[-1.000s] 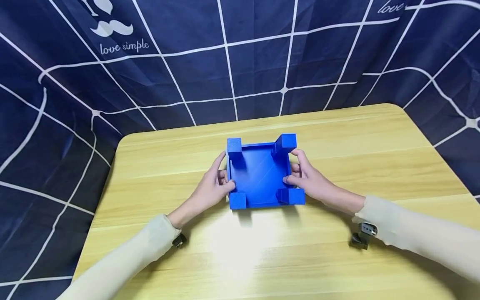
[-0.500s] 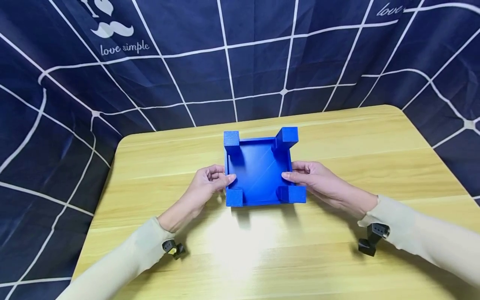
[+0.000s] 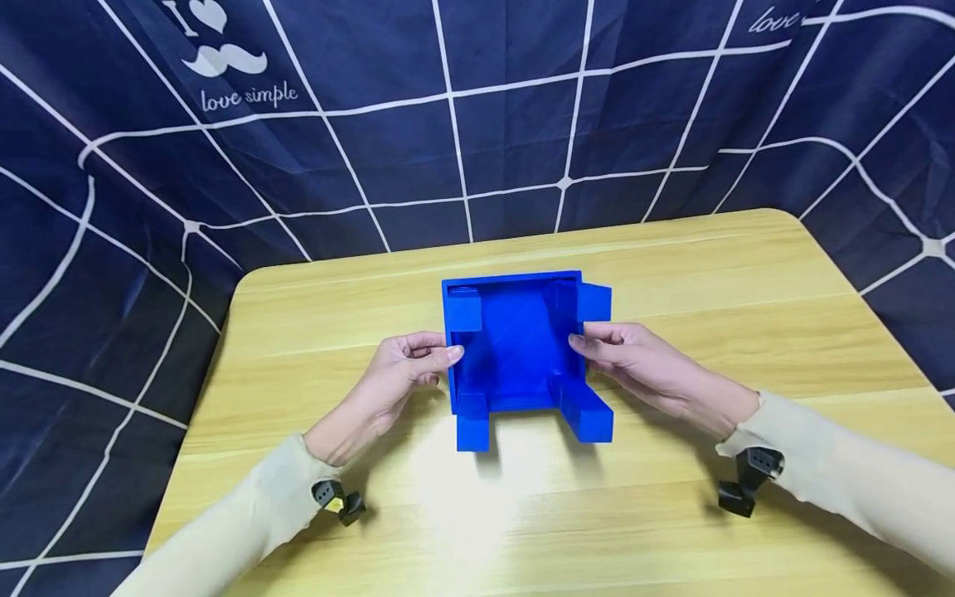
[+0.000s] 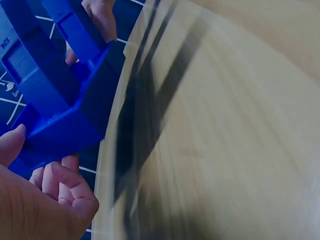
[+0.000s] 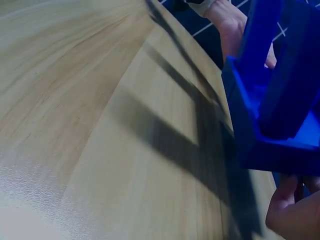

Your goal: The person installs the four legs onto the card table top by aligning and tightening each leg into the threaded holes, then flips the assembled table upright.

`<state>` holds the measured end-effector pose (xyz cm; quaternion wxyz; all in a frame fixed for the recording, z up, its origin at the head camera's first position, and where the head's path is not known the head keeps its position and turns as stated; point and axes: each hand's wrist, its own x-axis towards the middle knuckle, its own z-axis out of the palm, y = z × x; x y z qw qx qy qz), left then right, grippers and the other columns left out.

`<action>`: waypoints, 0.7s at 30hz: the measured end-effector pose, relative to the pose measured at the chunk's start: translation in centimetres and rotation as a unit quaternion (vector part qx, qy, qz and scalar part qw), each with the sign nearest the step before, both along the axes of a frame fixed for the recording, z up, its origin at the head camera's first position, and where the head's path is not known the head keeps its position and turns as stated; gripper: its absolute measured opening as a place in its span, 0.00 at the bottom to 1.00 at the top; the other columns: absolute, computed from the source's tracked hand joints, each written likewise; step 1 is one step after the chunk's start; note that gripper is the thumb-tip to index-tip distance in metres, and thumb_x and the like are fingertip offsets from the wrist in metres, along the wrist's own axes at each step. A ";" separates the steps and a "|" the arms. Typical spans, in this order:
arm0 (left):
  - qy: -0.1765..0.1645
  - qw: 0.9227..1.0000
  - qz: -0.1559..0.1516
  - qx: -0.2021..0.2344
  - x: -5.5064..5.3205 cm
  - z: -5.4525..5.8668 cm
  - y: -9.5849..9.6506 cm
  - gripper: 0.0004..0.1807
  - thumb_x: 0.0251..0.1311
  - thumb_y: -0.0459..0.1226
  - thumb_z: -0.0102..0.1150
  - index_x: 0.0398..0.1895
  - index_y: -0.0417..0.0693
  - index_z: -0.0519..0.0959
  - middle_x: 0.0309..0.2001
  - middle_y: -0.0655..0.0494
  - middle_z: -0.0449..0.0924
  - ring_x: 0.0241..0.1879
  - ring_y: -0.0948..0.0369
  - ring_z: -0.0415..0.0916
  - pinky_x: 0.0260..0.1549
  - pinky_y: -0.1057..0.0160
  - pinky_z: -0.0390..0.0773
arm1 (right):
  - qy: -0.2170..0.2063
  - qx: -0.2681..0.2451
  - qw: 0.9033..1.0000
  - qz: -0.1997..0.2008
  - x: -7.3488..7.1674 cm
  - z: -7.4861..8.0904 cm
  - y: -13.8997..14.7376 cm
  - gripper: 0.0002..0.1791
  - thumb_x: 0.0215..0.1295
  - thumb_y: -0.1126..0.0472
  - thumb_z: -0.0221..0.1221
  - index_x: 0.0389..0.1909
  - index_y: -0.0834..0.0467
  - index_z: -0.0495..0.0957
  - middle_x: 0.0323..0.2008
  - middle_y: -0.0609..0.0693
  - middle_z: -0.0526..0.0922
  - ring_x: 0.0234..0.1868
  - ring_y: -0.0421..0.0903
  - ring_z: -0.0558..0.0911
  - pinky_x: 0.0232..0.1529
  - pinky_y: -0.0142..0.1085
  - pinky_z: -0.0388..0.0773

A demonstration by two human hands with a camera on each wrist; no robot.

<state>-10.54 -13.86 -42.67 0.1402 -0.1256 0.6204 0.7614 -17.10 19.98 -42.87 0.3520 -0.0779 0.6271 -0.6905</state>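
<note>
A blue, square, shallow-rimmed model table [image 3: 518,348], with a leg at each corner, is held up over the wooden tabletop. Its far edge is raised, so the underside and legs point towards me and somewhat down. My left hand [image 3: 399,369] pinches the left rim, thumb on the inner side and fingers behind. On the opposite rim my right hand [image 3: 645,373] grips in the same manner. In the left wrist view, the near leg [image 4: 37,65] shows recessed panels. The right wrist view shows the rim's corner above the right fingers [image 5: 285,192].
A pale wooden tabletop [image 3: 671,514] stretches beneath both arms, with shadows of the piece and the arms on it. Dark blue cloth [image 3: 515,141] with white lines hangs behind and at both sides. Small black devices [image 3: 339,502] are strapped at the wrists.
The model table has tipped so that its legs, which pointed upward, now lean towards me and down. Both hands have shifted their hold slightly along the rims and kept gripping.
</note>
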 end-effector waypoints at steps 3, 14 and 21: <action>-0.002 1.000 0.003 0.004 0.2 0.2 0.1 0.08 0.69 0.29 0.71 0.48 0.41 0.85 0.38 0.57 0.90 0.32 0.63 0.79 0.35 0.67 0.79 | 0.012 0.022 1.000 -0.002 0.2 0.2 0.2 0.17 0.83 0.58 0.62 0.29 0.53 0.75 0.34 0.42 0.71 0.47 0.48 0.72 0.58 0.43 0.64; 0.071 0.997 0.012 -0.035 1.3 0.2 -0.2 0.24 0.65 0.22 0.63 0.66 0.26 0.81 0.22 0.58 0.81 0.18 0.66 0.73 0.22 0.70 0.74 | 0.126 0.068 0.989 -0.020 0.4 0.8 1.0 0.15 0.68 0.71 0.67 0.53 0.56 0.92 0.59 0.44 0.88 0.64 0.41 0.79 0.63 0.33 0.74; 0.080 0.997 -0.017 -0.004 1.3 0.6 -0.4 0.29 0.74 0.27 0.62 0.76 0.32 0.73 0.23 0.50 0.87 0.15 0.60 0.82 0.20 0.62 0.84 | 0.161 0.090 0.982 -0.023 0.6 2.0 1.1 0.26 0.75 0.67 0.66 0.72 0.68 0.78 0.53 0.49 0.91 0.55 0.41 0.86 0.56 0.33 0.82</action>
